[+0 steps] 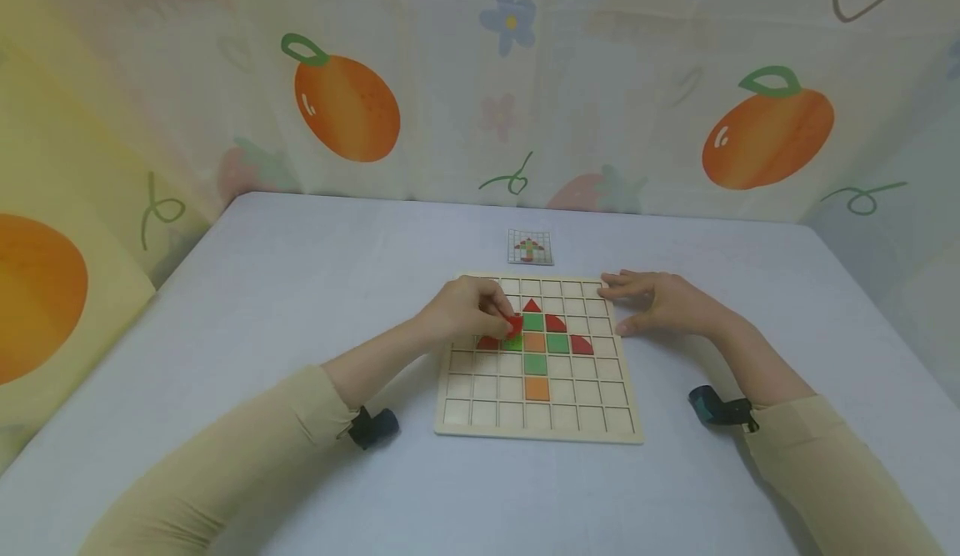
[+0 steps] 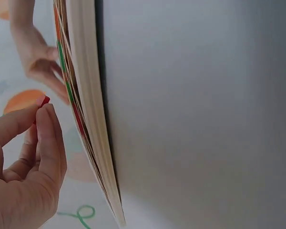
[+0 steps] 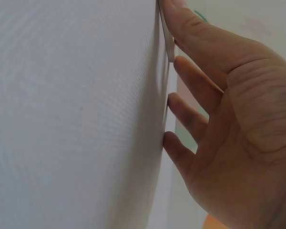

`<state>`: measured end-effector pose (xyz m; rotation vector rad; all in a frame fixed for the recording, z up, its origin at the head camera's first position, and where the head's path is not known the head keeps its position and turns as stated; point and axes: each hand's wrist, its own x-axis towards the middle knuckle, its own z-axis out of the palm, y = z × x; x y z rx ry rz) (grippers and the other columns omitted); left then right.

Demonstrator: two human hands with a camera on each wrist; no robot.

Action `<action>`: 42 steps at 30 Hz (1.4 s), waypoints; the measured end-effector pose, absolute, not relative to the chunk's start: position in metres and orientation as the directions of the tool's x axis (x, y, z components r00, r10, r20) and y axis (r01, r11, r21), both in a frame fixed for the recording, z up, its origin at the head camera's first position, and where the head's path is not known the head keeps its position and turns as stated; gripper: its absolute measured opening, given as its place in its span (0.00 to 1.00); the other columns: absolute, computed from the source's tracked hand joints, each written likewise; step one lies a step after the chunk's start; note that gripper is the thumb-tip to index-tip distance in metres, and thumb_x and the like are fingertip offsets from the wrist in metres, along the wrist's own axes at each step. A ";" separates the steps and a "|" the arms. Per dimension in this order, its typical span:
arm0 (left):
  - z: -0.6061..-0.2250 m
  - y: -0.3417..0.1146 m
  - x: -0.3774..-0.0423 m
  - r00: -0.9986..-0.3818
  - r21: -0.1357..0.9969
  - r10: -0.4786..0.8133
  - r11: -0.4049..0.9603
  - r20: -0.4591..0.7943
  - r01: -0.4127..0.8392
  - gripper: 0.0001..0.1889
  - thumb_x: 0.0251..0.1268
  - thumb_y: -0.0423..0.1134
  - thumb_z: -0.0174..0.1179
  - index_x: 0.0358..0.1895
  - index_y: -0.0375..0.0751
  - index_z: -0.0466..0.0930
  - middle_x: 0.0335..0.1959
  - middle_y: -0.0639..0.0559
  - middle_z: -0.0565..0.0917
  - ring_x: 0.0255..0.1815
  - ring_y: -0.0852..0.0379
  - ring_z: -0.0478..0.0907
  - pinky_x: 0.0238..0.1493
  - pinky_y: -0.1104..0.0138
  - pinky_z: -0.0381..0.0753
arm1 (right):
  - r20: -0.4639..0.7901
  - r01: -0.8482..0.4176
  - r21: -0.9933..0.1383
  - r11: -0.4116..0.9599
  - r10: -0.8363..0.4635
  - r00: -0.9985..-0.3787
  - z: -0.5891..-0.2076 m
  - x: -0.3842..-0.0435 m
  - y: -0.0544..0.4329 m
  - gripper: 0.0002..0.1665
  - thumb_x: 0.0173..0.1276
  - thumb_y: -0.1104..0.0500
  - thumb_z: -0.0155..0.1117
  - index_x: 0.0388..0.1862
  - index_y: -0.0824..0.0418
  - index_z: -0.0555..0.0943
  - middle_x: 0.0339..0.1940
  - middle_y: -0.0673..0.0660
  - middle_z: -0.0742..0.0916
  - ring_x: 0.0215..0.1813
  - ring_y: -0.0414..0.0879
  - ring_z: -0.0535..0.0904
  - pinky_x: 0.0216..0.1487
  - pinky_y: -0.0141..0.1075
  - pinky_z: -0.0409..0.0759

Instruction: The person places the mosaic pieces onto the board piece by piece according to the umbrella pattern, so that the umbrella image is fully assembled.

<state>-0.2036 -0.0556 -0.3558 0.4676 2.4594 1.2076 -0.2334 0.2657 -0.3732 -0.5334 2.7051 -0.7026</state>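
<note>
My left hand [image 1: 471,310] pinches a small red tile [image 1: 515,323] between thumb and fingertips, above the left part of a wooden grid board [image 1: 585,414]. In the left wrist view the red tile [image 2: 45,100] shows only in part. Tiles in the board's cells include a red triangle [image 1: 532,306], green squares [image 1: 557,343], orange squares [image 1: 537,388] and red quarter-round tiles [image 1: 581,345]. My right hand [image 1: 670,304] rests at the board's upper right edge, fingers loosely spread. In the right wrist view its thumb lies along the board's edge [image 3: 168,40].
A small pattern card [image 1: 530,247] with a tile figure on a grid lies behind the board on the white table [image 1: 337,239]. Patterned cloth [image 1: 600,39] hangs at the back and sides. Each wrist wears a dark camera [image 1: 375,428].
</note>
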 end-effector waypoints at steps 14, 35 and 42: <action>-0.355 -0.033 -0.168 -0.777 0.778 0.595 0.581 -0.205 0.240 0.04 0.49 0.40 0.67 0.25 0.54 0.82 0.24 0.59 0.81 0.30 0.61 0.75 0.33 0.68 0.74 | -0.175 -0.294 -0.519 0.803 -0.437 -0.883 -0.372 -0.232 0.266 0.43 0.41 0.36 0.73 0.59 0.46 0.75 0.68 0.48 0.69 0.73 0.54 0.52 0.66 0.59 0.50; -0.359 -0.024 -0.145 -0.780 0.739 0.554 0.648 -0.291 0.185 0.06 0.47 0.37 0.67 0.19 0.48 0.79 0.19 0.58 0.81 0.28 0.61 0.76 0.28 0.69 0.73 | -0.171 -0.299 -0.521 0.799 -0.441 -0.881 -0.373 -0.233 0.266 0.43 0.41 0.38 0.73 0.59 0.47 0.75 0.68 0.48 0.69 0.73 0.53 0.53 0.67 0.58 0.50; -0.360 -0.023 -0.141 -0.780 0.728 0.572 0.644 -0.255 0.234 0.07 0.46 0.36 0.68 0.18 0.48 0.78 0.16 0.57 0.80 0.23 0.62 0.75 0.25 0.70 0.73 | -0.177 -0.285 -0.528 0.800 -0.432 -0.884 -0.372 -0.232 0.265 0.42 0.42 0.39 0.74 0.59 0.47 0.75 0.68 0.49 0.69 0.73 0.54 0.52 0.66 0.59 0.50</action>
